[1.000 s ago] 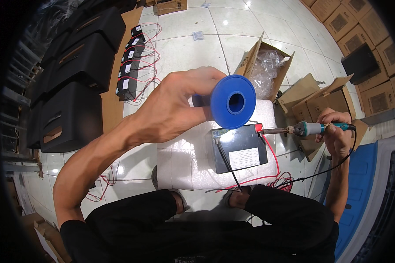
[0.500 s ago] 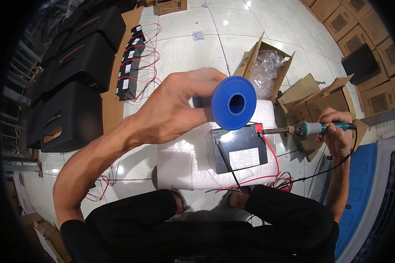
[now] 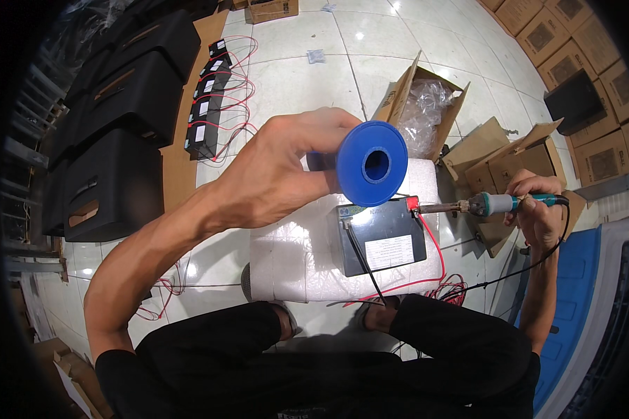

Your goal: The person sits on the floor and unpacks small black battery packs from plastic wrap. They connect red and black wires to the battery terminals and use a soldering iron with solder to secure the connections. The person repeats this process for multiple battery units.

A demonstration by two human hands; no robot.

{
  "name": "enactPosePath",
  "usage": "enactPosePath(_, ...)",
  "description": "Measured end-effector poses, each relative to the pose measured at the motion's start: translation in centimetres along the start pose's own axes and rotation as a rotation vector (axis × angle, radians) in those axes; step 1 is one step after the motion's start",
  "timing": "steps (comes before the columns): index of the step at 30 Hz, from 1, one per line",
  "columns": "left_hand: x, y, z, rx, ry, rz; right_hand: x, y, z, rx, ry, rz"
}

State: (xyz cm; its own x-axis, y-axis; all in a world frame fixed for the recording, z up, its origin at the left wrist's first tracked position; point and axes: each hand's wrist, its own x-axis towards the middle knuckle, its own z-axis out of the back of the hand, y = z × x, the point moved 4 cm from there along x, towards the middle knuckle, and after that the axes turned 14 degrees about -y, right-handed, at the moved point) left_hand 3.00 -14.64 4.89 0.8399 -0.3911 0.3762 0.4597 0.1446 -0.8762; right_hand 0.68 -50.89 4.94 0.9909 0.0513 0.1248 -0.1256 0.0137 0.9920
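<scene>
My left hand [image 3: 286, 167] is closed around a blue spool [image 3: 353, 164], whose round flange and hollow core face up at me. Under the spool's near edge lies a dark battery [image 3: 383, 237] with a white label, on a white foam block [image 3: 293, 258]. In my right hand [image 3: 538, 206] is a soldering iron [image 3: 493, 204] with a green and grey handle. Its tip meets the red terminal [image 3: 412, 204] at the battery's far right corner. A red wire [image 3: 438, 248] runs from that terminal, and a black wire [image 3: 363, 260] from the left one. The fingertips behind the spool are hidden.
Several small wired batteries [image 3: 204, 115] stand in a row at the left, beside large black cases [image 3: 115, 185]. An open carton with clear plastic [image 3: 426, 115] sits beyond the foam. Cartons [image 3: 597, 80] are stacked at the far right. The iron's black cord [image 3: 531, 269] loops near my right arm.
</scene>
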Motion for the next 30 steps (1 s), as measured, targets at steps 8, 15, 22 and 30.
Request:
enactPosePath(8,-0.03,-0.05,0.0,0.009,0.011,-0.003,0.09,0.04,-0.09,0.003,0.0,-0.002)
enactPosePath(15,0.05,-0.03,0.08,0.016,0.011,0.003,0.2,0.15,-0.12,-0.013,0.004,0.002)
enactPosePath(22,0.02,-0.14,0.09,0.008,0.004,-0.004,0.21,0.09,-0.16,0.022,0.016,-0.018)
enactPosePath(30,-0.02,-0.1,0.11,-0.008,0.006,0.015,0.21,0.13,-0.13,0.002,0.008,0.0)
